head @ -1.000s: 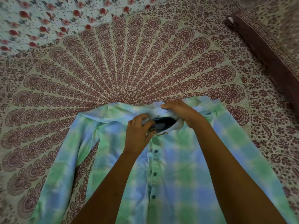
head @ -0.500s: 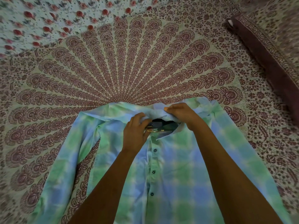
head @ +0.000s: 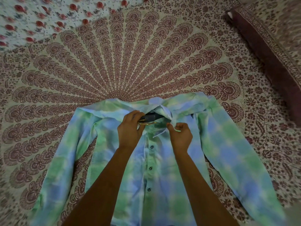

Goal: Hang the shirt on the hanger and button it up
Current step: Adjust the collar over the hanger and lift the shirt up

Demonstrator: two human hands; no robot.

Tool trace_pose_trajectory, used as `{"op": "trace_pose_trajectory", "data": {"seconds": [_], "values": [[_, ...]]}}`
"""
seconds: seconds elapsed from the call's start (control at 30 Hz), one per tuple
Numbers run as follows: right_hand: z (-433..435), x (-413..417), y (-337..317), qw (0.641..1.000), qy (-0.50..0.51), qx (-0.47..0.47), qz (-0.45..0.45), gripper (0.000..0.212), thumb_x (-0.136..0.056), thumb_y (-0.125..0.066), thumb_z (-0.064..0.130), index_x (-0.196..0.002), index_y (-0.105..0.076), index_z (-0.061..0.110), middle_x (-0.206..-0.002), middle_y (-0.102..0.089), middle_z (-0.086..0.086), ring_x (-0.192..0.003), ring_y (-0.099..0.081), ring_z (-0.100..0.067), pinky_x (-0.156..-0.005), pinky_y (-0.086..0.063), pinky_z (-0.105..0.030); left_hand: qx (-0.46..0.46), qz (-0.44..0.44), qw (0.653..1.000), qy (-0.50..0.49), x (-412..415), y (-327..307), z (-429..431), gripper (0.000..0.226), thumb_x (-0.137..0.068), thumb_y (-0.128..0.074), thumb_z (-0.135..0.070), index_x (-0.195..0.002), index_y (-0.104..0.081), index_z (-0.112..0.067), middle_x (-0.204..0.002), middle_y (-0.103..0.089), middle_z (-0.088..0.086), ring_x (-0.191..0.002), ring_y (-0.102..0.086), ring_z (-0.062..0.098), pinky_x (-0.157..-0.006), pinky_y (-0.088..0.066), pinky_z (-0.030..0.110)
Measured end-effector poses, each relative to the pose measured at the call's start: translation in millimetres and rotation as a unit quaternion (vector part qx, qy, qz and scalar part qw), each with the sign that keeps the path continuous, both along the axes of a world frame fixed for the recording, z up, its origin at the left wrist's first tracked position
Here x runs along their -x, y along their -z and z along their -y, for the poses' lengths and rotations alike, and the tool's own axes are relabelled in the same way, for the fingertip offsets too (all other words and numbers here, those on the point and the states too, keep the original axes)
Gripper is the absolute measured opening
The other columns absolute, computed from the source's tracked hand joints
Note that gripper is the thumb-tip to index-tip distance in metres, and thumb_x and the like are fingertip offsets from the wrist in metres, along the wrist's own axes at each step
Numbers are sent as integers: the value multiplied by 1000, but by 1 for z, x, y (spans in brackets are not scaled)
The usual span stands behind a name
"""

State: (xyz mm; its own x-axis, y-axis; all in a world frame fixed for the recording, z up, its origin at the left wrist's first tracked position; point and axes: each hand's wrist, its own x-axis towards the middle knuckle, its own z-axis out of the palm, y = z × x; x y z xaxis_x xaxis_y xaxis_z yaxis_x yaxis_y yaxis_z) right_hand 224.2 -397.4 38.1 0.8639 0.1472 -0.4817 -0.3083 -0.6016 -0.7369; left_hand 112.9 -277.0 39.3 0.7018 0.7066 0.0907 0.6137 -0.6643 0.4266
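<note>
A green and blue checked shirt [head: 162,180] lies front up on the bed, sleeves spread to both sides, with dark buttons down its placket. A dark hanger [head: 152,118] with a gold metal hook shows inside the open neck; most of it is hidden under the cloth. My left hand [head: 130,129] grips the hanger at the hook, by the left side of the collar. My right hand [head: 180,133] pinches the right collar flap just below the neck opening.
The bed carries a cream spread [head: 130,62] with a maroon fan pattern. A floral sheet [head: 32,18] lies at the far left, and a maroon-edged pillow [head: 268,51] sits at the far right.
My right hand left the back of the collar and came down toward me to the front collar flap. My left hand kept its hold at the hanger's hook. More of the hanger shows.
</note>
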Motion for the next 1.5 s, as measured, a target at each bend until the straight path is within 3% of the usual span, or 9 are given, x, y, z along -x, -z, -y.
{"op": "trace_pose_trajectory", "data": {"seconds": [0.27,0.53,0.8,0.9,1.03,1.23,1.33,1.43,1.5], "values": [[-10,-14,-3,1000,4,20,-15,45,-81,-68,34,-113,-59,3,-105,-67,-13,-101,-61,-28,-80,-41,-26,8,16,1000,-12,1,-1,7,33,-74,-61,-21,-107,-63,-16,-111,-66,5,-102,-62,26,-64,-53,34],[-10,-8,3,988,133,-73,-27,21,-84,-60,6,-103,-58,-2,-94,-62,-14,-77,-54,-20,-71,-41,-22,-4,18,1000,-18,5,-2,10,30,-74,-66,-17,-104,-63,-17,-107,-67,3,-97,-64,26,-59,-51,32],[24,-40,-4,946,-32,-269,-179,21,-93,-51,14,-82,-66,24,-67,-67,13,-68,-60,-5,-67,-46,-23,26,32,999,-31,8,-5,7,28,-78,-63,-20,-107,-62,-20,-110,-66,0,-99,-63,24,-65,-55,36],[25,-53,-6,955,-122,-241,-119,13,-91,-55,15,-87,-66,21,-76,-67,13,-76,-59,-6,-72,-46,-20,30,38,998,-32,9,-6,5,28,-79,-62,-23,-107,-61,-21,-110,-66,-1,-98,-63,23,-66,-54,36],[28,-51,-6,949,-139,-262,-107,23,-86,-62,30,-67,-58,17,-61,-49,2,-63,-43,-11,-62,-35,-20,44,27,998,-42,8,-11,3,29,-80,-65,-21,-109,-61,-21,-113,-64,-2,-102,-61,23,-70,-53,40],[25,-55,-7,920,-69,-291,-253,24,-95,-47,28,-94,-66,14,-97,-65,-5,-96,-58,-19,-96,-43,-37,38,27,998,-30,8,-8,8,29,-80,-64,-21,-108,-61,-20,-111,-65,-1,-98,-62,24,-67,-53,37],[22,-53,-3,958,-214,-123,-144,24,-91,-54,22,-92,-63,-1,-92,-65,-8,-80,-57,-11,-69,-45,-22,44,32,998,-36,10,-6,8,30,-79,-68,-16,-108,-61,-18,-110,-65,0,-99,-63,24,-69,-52,36],[27,-55,12,921,-363,135,-35,25,-81,-66,24,-103,-64,12,-106,-65,-11,-99,-59,-25,-84,-47,-31,40,18,999,-30,12,-5,9,31,-77,-69,-16,-108,-62,-18,-110,-66,0,-100,-62,25,-66,-51,35],[26,-55,14,912,-368,175,48,36,-79,-66,22,-114,-60,17,-116,-60,-13,-108,-56,-33,-90,-47,-39,39,12,999,-34,12,-5,11,32,-76,-70,-15,-108,-62,-18,-111,-65,1,-101,-61,25,-66,-50,35]]}}
